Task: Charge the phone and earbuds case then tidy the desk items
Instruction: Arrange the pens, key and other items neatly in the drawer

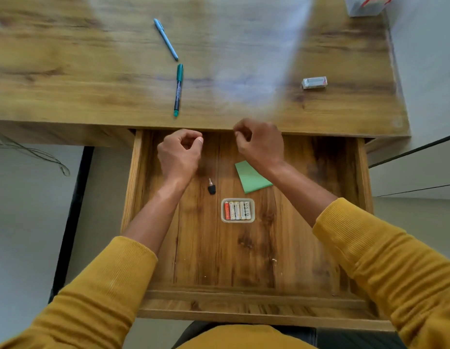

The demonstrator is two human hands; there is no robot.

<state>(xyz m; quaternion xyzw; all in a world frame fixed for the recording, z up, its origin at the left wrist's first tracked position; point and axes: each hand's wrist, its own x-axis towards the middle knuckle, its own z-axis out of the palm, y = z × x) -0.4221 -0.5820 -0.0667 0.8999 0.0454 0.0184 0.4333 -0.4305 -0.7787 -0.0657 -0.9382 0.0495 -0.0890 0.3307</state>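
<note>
Both hands hover over the open drawer (362,172).
Left hand (179,154) and right hand (260,142): fingers curled, holding nothing; two pens (178,89) and a small box (314,82) lie on the counter (67,71).

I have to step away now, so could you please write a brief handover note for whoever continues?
Left hand and right hand: fingers curled, holding nothing, above the open drawer.
In the drawer: battery tray, green notepad, small key.
On the desk: blue pen, green marker, small box.
Phone and earbuds case not in view.
Left: stow the desk items, close the drawer.
</note>
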